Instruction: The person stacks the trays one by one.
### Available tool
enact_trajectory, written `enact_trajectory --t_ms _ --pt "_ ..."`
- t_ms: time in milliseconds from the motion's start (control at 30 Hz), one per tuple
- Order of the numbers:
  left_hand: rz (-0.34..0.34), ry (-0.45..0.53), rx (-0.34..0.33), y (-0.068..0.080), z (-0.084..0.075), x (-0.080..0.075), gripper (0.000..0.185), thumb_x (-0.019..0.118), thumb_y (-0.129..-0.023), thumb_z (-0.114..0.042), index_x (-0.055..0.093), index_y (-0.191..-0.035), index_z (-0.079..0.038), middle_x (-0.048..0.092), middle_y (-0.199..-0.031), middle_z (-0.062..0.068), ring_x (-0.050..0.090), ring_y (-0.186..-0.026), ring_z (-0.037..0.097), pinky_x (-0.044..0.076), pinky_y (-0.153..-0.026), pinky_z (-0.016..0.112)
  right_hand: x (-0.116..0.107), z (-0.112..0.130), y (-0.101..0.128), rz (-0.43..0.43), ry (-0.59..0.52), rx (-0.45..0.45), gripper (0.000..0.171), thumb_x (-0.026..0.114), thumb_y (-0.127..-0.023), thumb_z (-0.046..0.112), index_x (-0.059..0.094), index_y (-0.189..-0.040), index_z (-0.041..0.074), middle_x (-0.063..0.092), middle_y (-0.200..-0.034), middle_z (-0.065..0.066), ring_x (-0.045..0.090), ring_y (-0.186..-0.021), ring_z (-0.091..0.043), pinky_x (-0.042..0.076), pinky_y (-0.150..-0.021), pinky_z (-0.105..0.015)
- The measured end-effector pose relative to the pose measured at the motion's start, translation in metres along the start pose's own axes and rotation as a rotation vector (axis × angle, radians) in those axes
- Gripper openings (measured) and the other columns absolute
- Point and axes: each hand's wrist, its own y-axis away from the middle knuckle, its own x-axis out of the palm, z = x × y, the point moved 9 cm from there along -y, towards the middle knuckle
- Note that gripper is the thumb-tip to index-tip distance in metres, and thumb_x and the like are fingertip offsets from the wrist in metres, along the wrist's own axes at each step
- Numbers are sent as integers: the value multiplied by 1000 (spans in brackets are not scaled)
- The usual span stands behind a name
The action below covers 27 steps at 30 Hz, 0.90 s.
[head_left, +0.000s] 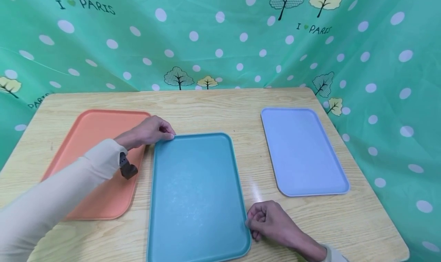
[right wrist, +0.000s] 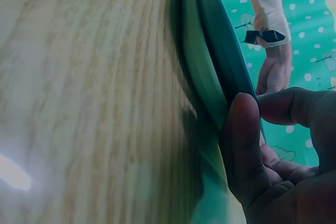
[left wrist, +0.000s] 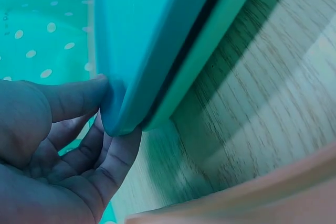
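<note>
Right hand pinches the right rim of the teal tray, close to that tray's near right corner, thumb against fingers. The teal tray occupies the near middle of the wood-grained surface; its near edge is partly cut off by the head view. Both wrist views show a green rim directly beneath it, with a dark gap between; whether the two touch elsewhere cannot be told.

Coral tray lies toward the surface's left edge, partly covered by the left sleeve. Lavender tray lies flat near the right edge, well apart from the teal one. Left hand pinches the teal tray's far left corner, thumb on the inner side of the rim, fingers underneath. Beyond the surface's far edge hangs a green curtain, with white dots and printed trees.
</note>
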Motion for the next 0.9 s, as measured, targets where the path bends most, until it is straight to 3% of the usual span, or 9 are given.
enact_trajectory --t_ms 200,500,900 --pt "-25 -53 35 -3 -3 0 12 66 -94 -10 76 -97 -6 73 -97 11 60 -82 19 47 -71 28 0 0 0 -10 27 -3 9 64 -88 8 64 -85 -1 65 -66 -6 65 -55 -15 56 -52 -30" --pt "-76 -215 163 -6 -18 1 9 69 -91 -9 77 -90 -6 75 -85 7 59 -71 15 46 -64 27 -1 12 2 -44 174 -55 6 64 -86 4 65 -80 5 65 -64 -1 64 -53 -14 53 -49 -26" --pt "-129 -269 222 -6 -21 1 8 69 -91 -8 77 -89 -5 75 -85 9 58 -68 15 45 -63 27 -2 19 0 -71 267 -63 8 67 -85 6 65 -77 9 65 -62 1 63 -51 -10 50 -48 -23"
